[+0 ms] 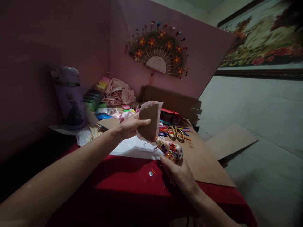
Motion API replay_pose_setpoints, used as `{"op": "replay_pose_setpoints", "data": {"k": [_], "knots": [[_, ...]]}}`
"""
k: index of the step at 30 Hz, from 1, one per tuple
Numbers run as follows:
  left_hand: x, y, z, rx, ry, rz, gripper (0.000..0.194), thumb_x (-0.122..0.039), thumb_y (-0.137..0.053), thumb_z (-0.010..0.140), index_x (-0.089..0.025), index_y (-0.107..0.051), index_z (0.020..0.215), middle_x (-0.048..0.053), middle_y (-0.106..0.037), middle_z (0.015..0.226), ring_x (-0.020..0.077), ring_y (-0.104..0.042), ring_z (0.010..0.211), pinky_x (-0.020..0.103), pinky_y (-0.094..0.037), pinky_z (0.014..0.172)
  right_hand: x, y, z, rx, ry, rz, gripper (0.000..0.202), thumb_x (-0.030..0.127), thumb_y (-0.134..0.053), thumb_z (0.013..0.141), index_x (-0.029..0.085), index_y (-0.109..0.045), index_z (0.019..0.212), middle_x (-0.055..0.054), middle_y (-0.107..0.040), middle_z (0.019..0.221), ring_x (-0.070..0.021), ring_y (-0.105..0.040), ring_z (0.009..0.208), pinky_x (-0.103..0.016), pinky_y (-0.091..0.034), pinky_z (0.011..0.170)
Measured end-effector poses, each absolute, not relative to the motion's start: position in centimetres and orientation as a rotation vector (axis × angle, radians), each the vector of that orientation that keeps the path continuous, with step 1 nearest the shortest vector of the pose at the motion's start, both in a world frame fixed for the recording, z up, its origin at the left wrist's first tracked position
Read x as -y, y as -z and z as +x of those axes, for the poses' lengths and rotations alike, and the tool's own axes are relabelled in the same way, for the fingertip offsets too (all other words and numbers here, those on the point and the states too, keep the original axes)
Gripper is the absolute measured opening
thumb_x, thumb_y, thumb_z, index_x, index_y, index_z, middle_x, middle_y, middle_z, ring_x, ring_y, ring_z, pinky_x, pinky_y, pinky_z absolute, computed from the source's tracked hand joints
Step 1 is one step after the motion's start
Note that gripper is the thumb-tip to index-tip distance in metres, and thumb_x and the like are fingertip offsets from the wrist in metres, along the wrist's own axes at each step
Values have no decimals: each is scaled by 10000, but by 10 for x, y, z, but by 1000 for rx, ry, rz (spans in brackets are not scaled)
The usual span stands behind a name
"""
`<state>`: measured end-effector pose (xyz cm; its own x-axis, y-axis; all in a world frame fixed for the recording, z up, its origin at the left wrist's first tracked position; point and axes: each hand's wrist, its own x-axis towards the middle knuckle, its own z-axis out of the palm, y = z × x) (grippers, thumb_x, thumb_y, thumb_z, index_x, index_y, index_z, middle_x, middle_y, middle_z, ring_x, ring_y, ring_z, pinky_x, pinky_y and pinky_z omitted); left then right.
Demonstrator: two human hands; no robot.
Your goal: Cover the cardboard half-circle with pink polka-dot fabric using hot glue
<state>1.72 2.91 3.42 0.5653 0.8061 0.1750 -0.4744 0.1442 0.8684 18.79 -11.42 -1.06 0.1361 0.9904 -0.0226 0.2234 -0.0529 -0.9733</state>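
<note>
Two bare hands work over a table draped in red cloth (123, 183), and the view runs from a purple flask (69, 96) at the far left edge, past stacked coloured sheets (93, 97) and a bundle of pink fabric (118, 91), toward the middle. There the left hand (129, 127) is closed on a cardboard piece (149, 121) edged with pale fabric, thumb across its brown face, holding it upright above a white sheet (132, 148). Just below and right of it, the right hand (178, 171) grips a glue gun (169, 148) wrapped in a flowered pattern, its nozzle touching the cardboard piece's lower corner. Behind the gun lie gold-handled scissors (175, 132) among coloured sticks (183, 130) on a large brown board (205, 164). On the pink wall above hangs a fan-shaped decoration (161, 50) with red flowers, and a framed picture (262, 37) fills the far right
</note>
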Motion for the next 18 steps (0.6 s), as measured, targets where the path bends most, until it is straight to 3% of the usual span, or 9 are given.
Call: {"op": "replay_pose_setpoints", "data": {"k": [12,18], "knots": [[-30,-35,17,-366,-956,1058,324,-105,-758,658,-168,-669,964,35,-722,823,157,-646,756,324,-480,800,113,8,189,1265,-959,-1477,411,525,-628,755,196,-473,565,59,-378,401,-76,-310,340,-214,-251,326],[-30,-35,16,-362,-955,1072,300,-127,-769,657,-151,-672,940,36,-720,814,158,-639,773,338,-465,848,113,2,188,1287,-926,-1457,353,502,-658,735,161,-611,657,41,-433,413,-102,-384,388,-226,-292,374]]}}
